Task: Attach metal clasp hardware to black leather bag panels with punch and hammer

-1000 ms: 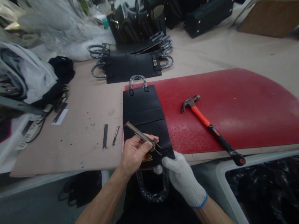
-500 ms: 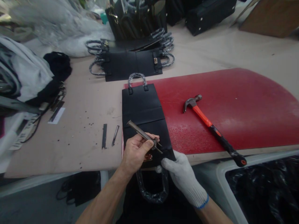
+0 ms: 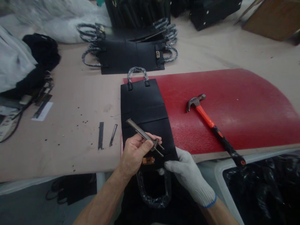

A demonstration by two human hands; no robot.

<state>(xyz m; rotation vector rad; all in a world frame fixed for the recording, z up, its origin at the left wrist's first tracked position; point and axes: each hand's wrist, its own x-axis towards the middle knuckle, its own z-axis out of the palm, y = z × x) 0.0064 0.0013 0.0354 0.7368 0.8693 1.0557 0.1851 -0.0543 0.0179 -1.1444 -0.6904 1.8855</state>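
- Left hand (image 3: 134, 152), bare: I recorded the fingers closed on a metal tool (image 3: 141, 131), a straight grey shank ending in two slender parallel prongs with a short crosspiece above them. Whether the prong tips touched the leather below, I could not tell.
- Right hand (image 3: 188, 170), in a white knit glove with blue cuff trim: fingers gripped the near right corner of the black panel (image 3: 142, 95), thumb on top.
- The panel was smooth, flat and oblong with straight creases across its middle; it lay over the left end of the red mat (image 3: 246, 103).
- Far handle (image 3: 137, 68): a rounded arch in crinkled clear film. Near handle (image 3: 154, 203): a similarly wrapped loop, below the panel's near end.
- Gold clasp (image 3: 148, 160): small, shiny, rectangular, just beside the left hand.
- The mat was slick, pitted near the panel. I noted a claw hammer (image 3: 208, 120) on it, steel head, orange-and-black handle.
- Left of the panel, the pale surface (image 3: 77, 81) carried a flat dark strip (image 3: 100, 136), a slim metal rod (image 3: 113, 135) and scattered black specks (image 3: 85, 122).
- Beyond: stacked black panels (image 3: 131, 57) with film-wrapped handles.
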